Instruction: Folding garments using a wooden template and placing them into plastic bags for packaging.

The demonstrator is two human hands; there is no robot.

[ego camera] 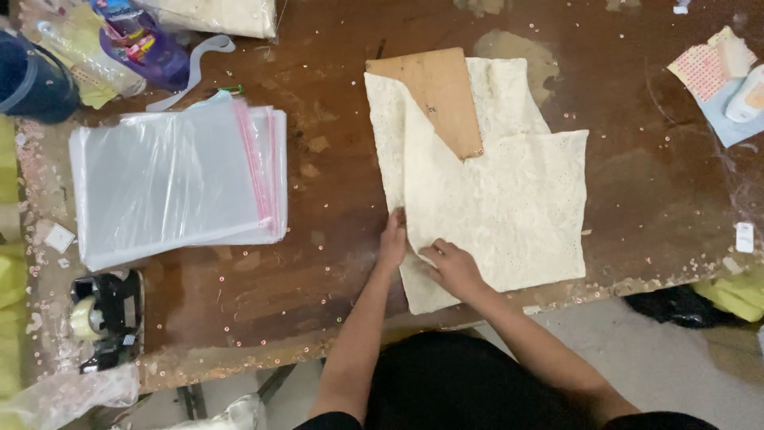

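Left hand [391,237] flat, fingers together, pressing the cloth [509,199] edge; right hand [452,267] pinching a fold. Looks soft, light, floppy — best gripped at edges, board [438,95] stiffening it.

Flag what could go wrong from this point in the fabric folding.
The cardboard sits skewed, one corner poking past the cream fabric, so the fold may come out crooked. The left hand and right hand press only the near edge; the far flap lies loose and could slip. Small flecks dot the table and might catch in the eyelet cloth.
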